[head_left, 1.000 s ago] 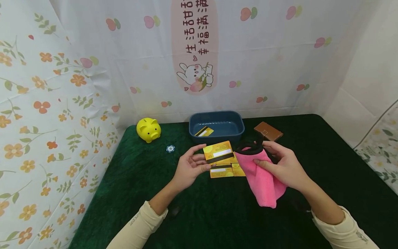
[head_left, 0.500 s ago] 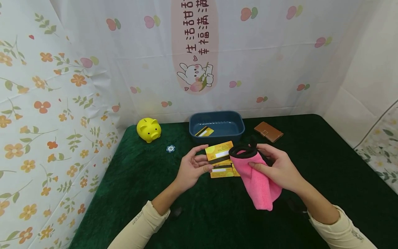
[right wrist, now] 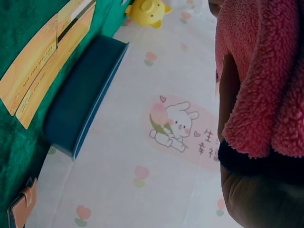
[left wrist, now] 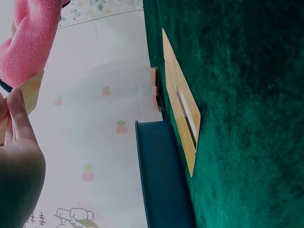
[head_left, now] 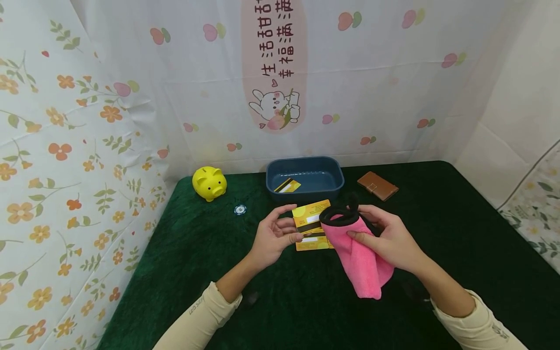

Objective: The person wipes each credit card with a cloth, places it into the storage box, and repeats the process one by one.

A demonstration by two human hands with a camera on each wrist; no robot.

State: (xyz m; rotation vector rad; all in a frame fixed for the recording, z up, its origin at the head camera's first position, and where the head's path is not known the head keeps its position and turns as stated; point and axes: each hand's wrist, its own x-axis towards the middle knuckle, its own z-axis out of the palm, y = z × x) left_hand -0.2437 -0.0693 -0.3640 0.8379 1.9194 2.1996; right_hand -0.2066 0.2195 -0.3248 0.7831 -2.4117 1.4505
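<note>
The held card (head_left: 306, 216) and pouch (head_left: 356, 257) fill the space between the left hand (head_left: 275, 238) and right hand (head_left: 391, 238). In the left wrist view, a gap separates the held card from the loose cards (left wrist: 183, 109) on the table (head_left: 306, 311), whose near side offers broad room. Behind them, the tray (head_left: 305, 197) raises walls before the curtain (head_left: 197, 97); its top is open, with room right of the inner card (head_left: 287, 185). A lane separates tray and piggy bank (head_left: 209, 183), the flat chip (head_left: 240, 209) low at its front; right of the tray, the wallet (head_left: 378, 185) lies low.
</note>
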